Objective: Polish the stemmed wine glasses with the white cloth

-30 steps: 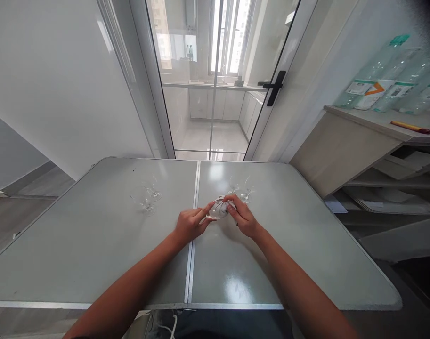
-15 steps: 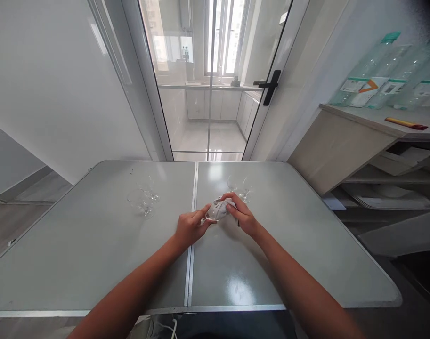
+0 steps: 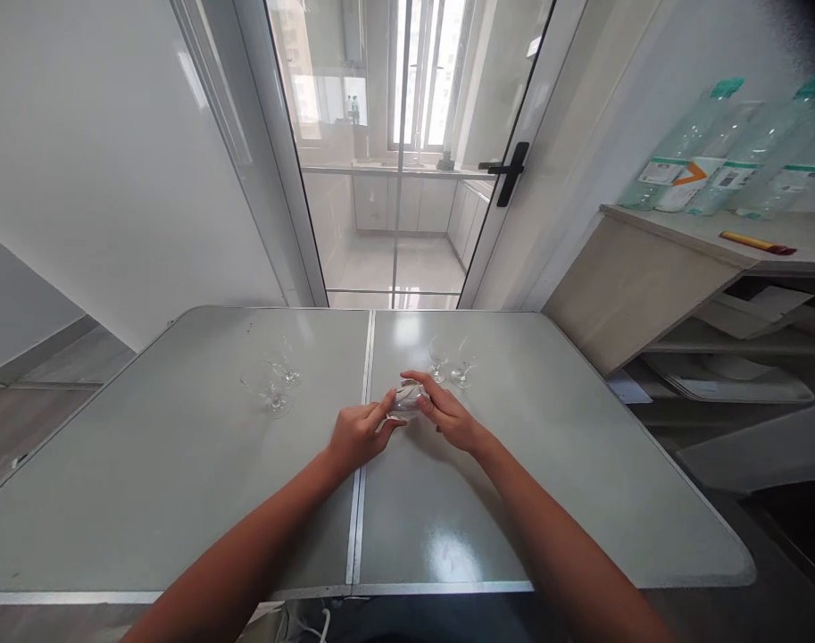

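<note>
Over the middle of the table, just right of the seam, my left hand (image 3: 359,433) is closed on a clear glass (image 3: 402,406), thumb and fingers on its left side. My right hand (image 3: 453,420) is closed at the glass's other end, around a pale cloth (image 3: 412,386) that shows only in a small part between the fingers and the glass. Most of the cloth is hidden, so I cannot tell how far it goes into the glass. Beyond my right hand stand two stemmed glasses (image 3: 461,373). Farther left are more stemmed glasses (image 3: 277,400), close together.
The grey-green table (image 3: 179,500) has a metal seam and metal edging. Behind it is a glass door (image 3: 427,250) with a black handle (image 3: 512,172). At the right, a shelf unit (image 3: 601,286) carries several plastic bottles (image 3: 708,165) and a yellow-red packet (image 3: 755,243).
My right hand has moved slightly left, closer to my left hand. The cloth, wide in view before, is now mostly out of sight, and more of the glass shows.
</note>
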`<state>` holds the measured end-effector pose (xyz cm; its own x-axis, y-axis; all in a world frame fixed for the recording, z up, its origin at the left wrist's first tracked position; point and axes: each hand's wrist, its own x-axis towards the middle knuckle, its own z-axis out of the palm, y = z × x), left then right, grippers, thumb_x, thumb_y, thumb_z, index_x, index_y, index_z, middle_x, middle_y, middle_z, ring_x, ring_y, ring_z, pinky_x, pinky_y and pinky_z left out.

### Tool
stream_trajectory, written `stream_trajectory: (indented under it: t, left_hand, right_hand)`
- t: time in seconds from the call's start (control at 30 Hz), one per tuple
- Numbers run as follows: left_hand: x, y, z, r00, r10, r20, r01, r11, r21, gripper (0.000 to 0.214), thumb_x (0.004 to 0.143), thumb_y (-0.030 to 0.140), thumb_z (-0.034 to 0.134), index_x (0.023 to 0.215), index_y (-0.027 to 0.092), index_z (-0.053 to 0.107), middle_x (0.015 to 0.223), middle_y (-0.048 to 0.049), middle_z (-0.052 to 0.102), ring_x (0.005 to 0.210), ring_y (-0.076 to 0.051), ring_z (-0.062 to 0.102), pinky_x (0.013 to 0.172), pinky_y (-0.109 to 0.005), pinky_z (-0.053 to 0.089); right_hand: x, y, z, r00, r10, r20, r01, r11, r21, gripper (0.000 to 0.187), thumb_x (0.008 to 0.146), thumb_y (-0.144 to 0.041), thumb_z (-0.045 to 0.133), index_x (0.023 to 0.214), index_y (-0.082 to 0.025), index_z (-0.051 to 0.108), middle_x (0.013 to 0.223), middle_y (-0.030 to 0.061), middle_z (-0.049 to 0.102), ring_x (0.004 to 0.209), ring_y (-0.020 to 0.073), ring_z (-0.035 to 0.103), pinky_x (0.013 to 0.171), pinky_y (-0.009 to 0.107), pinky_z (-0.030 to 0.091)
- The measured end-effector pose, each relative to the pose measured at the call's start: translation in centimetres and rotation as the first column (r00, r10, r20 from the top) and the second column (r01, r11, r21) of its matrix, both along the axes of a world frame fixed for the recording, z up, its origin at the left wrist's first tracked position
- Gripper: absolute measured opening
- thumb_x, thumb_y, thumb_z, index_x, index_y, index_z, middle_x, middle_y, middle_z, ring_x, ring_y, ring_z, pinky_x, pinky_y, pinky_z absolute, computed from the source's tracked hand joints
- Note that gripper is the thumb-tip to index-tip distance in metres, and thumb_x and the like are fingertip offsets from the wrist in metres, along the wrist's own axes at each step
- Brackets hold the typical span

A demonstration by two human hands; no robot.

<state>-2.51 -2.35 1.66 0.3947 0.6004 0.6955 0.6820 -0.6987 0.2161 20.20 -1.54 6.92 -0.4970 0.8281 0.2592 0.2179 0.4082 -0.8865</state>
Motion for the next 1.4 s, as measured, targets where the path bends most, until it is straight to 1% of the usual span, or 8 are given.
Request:
stream_trajectory:
  t: [0.3, 0.5, 0.83, 1.07, 1.13, 1.23, 1.33, 1.4]
  left_hand:
    - [0.2, -0.2, 0.0, 0.999, -0.041, 0.014, 0.041, 0.999, -0.032, 0.048, 0.096, 0.036, 0.067, 0.141, 0.020, 0.061, 0.068, -0.0001, 0.073, 0.051, -0.010, 0.059, 0.054, -0.022, 0.041]
    - [0.8, -0.2, 0.5, 0.940, -0.031, 0.339, 0.165, 0.914, -0.372, 0.052, 0.085, 0.046, 0.078, 0.132, 0.026, 0.070, 0.073, 0.0023, 0.069, 0.051, -0.007, 0.048, 0.056, -0.021, 0.044]
    - [0.8, 0.1, 3.2, 0.715, 0.197, 0.671, 0.595, 0.333, -0.732, 0.065, 0.063, 0.042, 0.094, 0.120, 0.015, 0.077, 0.055, 0.0057, 0.053, 0.044, -0.004, 0.033, 0.042, -0.021, 0.024]
    - [-0.3, 0.5, 3.4, 0.670, 0.226, 0.707, 0.740, -0.133, -0.659, 0.063, 0.072, 0.053, 0.086, 0.120, 0.014, 0.077, 0.065, -0.0007, 0.060, 0.040, 0.000, 0.025, 0.041, -0.022, 0.014]
    - [-0.6, 0.6, 3.3, 0.670, 0.194, 0.716, 0.742, -0.194, -0.642, 0.065, 0.073, 0.058, 0.083, 0.120, 0.014, 0.077, 0.067, -0.0027, 0.061, 0.038, -0.001, 0.026, 0.041, -0.023, 0.015]
    - [-0.7, 0.6, 3.1, 0.637, 0.164, 0.753, 0.766, -0.032, -0.641, 0.067, 0.077, 0.059, 0.078, 0.127, 0.013, 0.073, 0.071, -0.0057, 0.065, 0.041, -0.004, 0.035, 0.043, -0.024, 0.023]
    - [-0.4, 0.7, 2.7, 0.670, 0.163, 0.724, 0.656, 0.328, -0.680, 0.063, 0.089, 0.057, 0.066, 0.134, 0.014, 0.068, 0.079, -0.0066, 0.069, 0.046, -0.007, 0.043, 0.048, -0.025, 0.034]
    - [-0.2, 0.6, 2.1, 0.803, 0.119, 0.583, 0.417, 0.586, -0.694, 0.057, 0.092, 0.052, 0.065, 0.136, 0.016, 0.066, 0.082, -0.0050, 0.071, 0.051, -0.009, 0.050, 0.054, -0.026, 0.041]
  right_hand:
    - [0.6, 0.1, 0.4, 0.996, 0.071, 0.053, -0.071, 0.997, 0.010, 0.042, 0.107, -0.051, 0.039, 0.136, -0.024, 0.054, 0.097, 0.0033, 0.065, 0.085, 0.0203, 0.058, 0.084, 0.036, 0.046]
    - [0.7, -0.1, -0.1, 0.991, -0.020, 0.130, 0.003, 0.991, 0.133, 0.036, 0.108, -0.046, 0.036, 0.131, -0.025, 0.055, 0.084, 0.0021, 0.061, 0.082, 0.0221, 0.053, 0.085, 0.040, 0.045]
    - [1.0, -0.3, -0.7, 0.995, -0.030, 0.098, -0.014, 0.910, 0.415, 0.024, 0.107, -0.034, 0.036, 0.125, -0.029, 0.051, 0.073, -0.0017, 0.056, 0.070, 0.0219, 0.052, 0.106, 0.055, 0.033]
    - [0.6, -1.8, -0.4, 0.969, -0.141, -0.201, 0.166, 0.979, 0.114, 0.027, 0.103, -0.052, 0.044, 0.112, -0.029, 0.055, 0.085, 0.0026, 0.054, 0.066, 0.0195, 0.046, 0.064, 0.035, 0.042]
    - [0.4, -2.0, -0.2, 0.930, -0.203, -0.306, 0.215, 0.977, 0.007, 0.028, 0.104, -0.051, 0.042, 0.118, -0.029, 0.053, 0.079, 0.0014, 0.052, 0.062, 0.0194, 0.044, 0.060, 0.034, 0.041]
    - [0.5, -1.9, 0.0, 0.858, -0.313, -0.407, 0.310, 0.948, -0.076, 0.041, 0.106, -0.050, 0.037, 0.140, -0.029, 0.042, 0.082, 0.0027, 0.055, 0.066, 0.0213, 0.049, 0.061, 0.035, 0.046]
    - [1.0, -1.3, 0.1, 0.809, -0.414, -0.416, 0.432, 0.900, -0.056, 0.055, 0.105, -0.049, 0.040, 0.154, -0.027, 0.028, 0.102, 0.0071, 0.061, 0.084, 0.0237, 0.058, 0.075, 0.038, 0.053]
    - [1.2, -0.9, 0.0, 0.799, -0.466, -0.381, 0.523, 0.851, 0.057, 0.054, 0.104, -0.043, 0.045, 0.154, -0.028, 0.030, 0.118, 0.0088, 0.060, 0.101, 0.0262, 0.060, 0.088, 0.042, 0.054]
